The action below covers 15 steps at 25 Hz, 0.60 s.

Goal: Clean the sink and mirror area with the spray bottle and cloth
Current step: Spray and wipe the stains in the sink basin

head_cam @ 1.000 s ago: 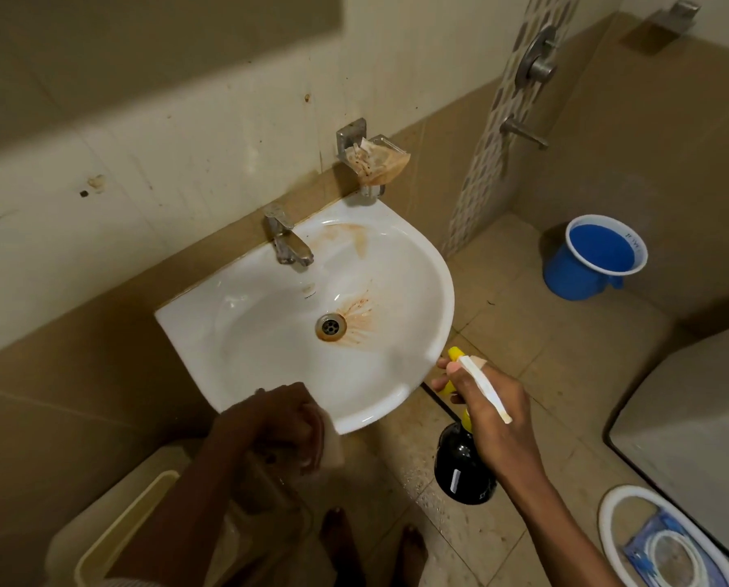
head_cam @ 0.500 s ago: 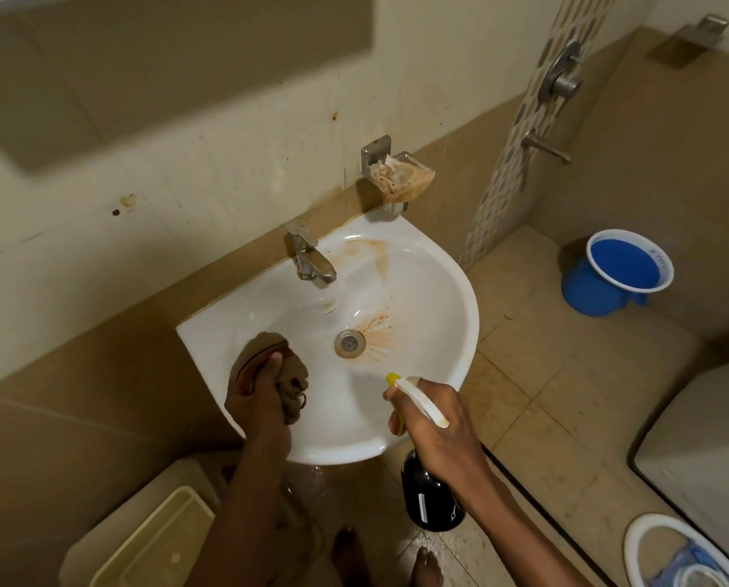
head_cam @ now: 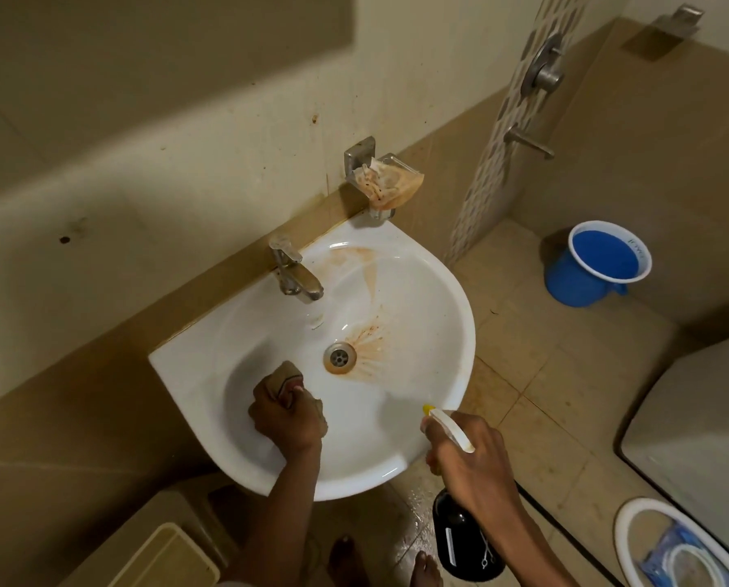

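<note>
A white corner sink [head_cam: 447,315] hangs on the wall, with rusty brown stains around its drain [head_cam: 339,357] and near its back rim. My left hand [head_cam: 284,417] is inside the basin at the front left, closed around a crumpled tan cloth [head_cam: 286,374] that presses on the bowl. My right hand [head_cam: 468,455] grips a dark spray bottle [head_cam: 466,540] with a white and yellow trigger head, held at the sink's front right rim, nozzle toward the basin. The mirror's lower edge [head_cam: 163,57] shows at top left.
A metal tap [head_cam: 295,277] stands at the sink's back. A stained soap dish [head_cam: 388,186] is fixed on the wall above. A blue bucket [head_cam: 595,264] sits on the floor at right, shower fittings [head_cam: 542,74] above it. A beige bin [head_cam: 163,557] stands below left.
My left hand rose from below the sink's front rim into the basin with the cloth. My right hand brought the spray bottle closer to the sink rim.
</note>
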Motion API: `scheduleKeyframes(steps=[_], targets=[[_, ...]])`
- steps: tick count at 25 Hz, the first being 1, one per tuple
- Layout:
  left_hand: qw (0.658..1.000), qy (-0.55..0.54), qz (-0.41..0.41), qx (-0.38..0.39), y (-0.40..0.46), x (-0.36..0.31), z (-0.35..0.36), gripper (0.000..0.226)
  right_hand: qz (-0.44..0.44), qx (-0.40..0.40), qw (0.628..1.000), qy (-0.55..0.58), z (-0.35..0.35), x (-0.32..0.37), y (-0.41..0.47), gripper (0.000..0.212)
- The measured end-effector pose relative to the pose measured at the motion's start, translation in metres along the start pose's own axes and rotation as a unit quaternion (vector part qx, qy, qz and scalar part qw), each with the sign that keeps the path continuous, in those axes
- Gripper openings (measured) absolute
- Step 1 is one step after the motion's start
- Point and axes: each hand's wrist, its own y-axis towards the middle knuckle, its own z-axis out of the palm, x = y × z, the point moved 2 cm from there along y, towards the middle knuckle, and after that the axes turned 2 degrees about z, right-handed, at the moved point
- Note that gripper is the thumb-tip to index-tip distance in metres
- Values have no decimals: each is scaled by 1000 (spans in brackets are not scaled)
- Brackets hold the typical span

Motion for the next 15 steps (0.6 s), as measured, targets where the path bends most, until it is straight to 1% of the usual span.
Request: scheduleKeyframes(steps=[1, 4, 7, 10, 13, 14, 15], targets=[[999, 43, 4, 7, 1, 6, 6, 28, 3, -12, 1000, 4, -1, -1, 0, 30], [987, 147, -4, 61, -2, 10, 31, 44, 1, -31, 999, 21, -7, -1, 2, 29], [968, 216, -3, 125, -2, 5, 63, 42, -1, -36, 999, 21, -14, 2, 5, 31], [939, 290, -30, 181, -1, -2, 94, 44, 7, -55, 997, 45, -25, 2, 7, 39], [940, 287, -38, 181, -5, 7, 109, 51, 25, -68, 996, 57, -35, 2, 10, 36], [939, 279, -41, 195, -8, 11, 111, 54, 31, -75, 995, 55, -38, 1, 11, 36], [945, 235, -56, 220, -17, 13, 115, 54, 34, -79, 995, 52, -41, 0, 13, 36]])
